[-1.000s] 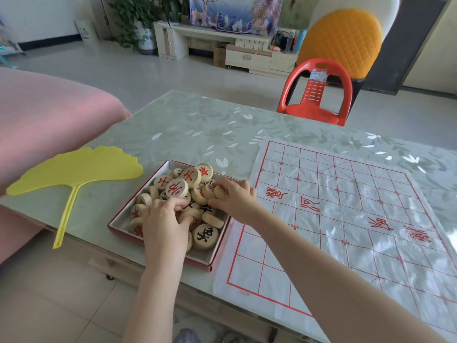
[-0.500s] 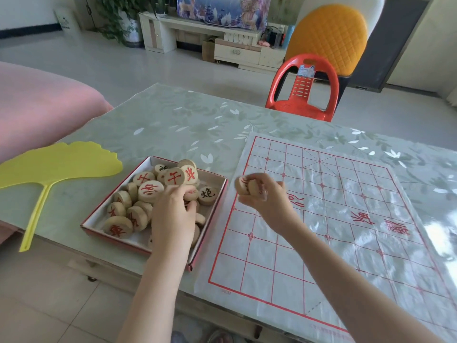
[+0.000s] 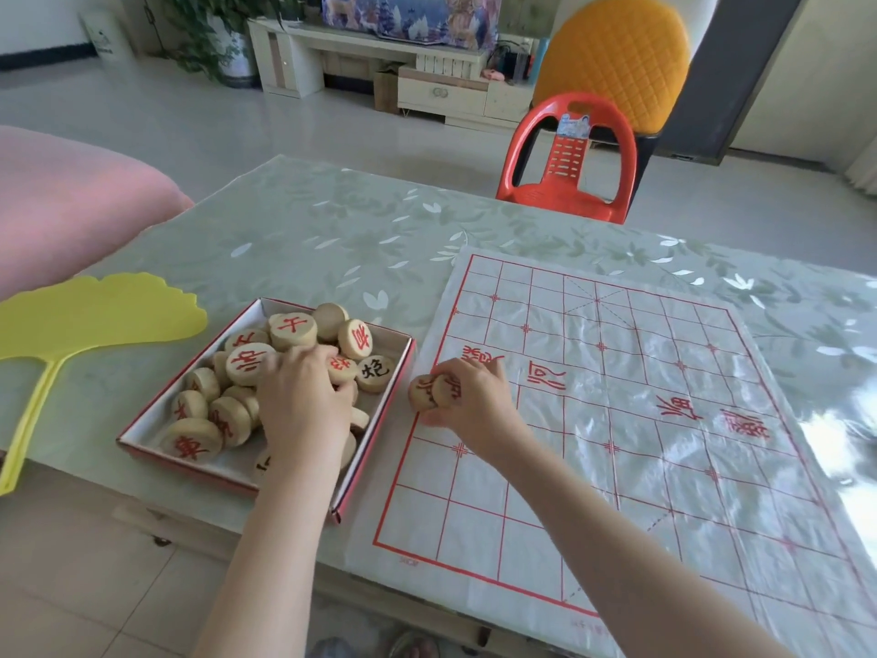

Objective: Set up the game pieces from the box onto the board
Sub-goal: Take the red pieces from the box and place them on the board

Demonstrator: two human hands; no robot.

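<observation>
The right hand (image 3: 474,403) pinches two pieces (image 3: 434,392) at its nine o'clock over the board (image 3: 617,444), while the left hand (image 3: 303,401) lies on the heap in the box (image 3: 377,429), grip unclear.

Game pieces (image 3: 294,330): pale, smooth wooden discs with painted red or black characters, in a box (image 3: 379,420) of thin card, red outside and matt white inside. Board (image 3: 617,444): a thin, creased white sheet with a glossy, light-catching surface and printed red lines, on a table cover (image 3: 308,239) of shiny, leaf-patterned plastic. Fan (image 3: 95,311) and chair (image 3: 564,201): smooth moulded plastic, yellow and red; cushion (image 3: 71,201): matt pink cloth.
</observation>
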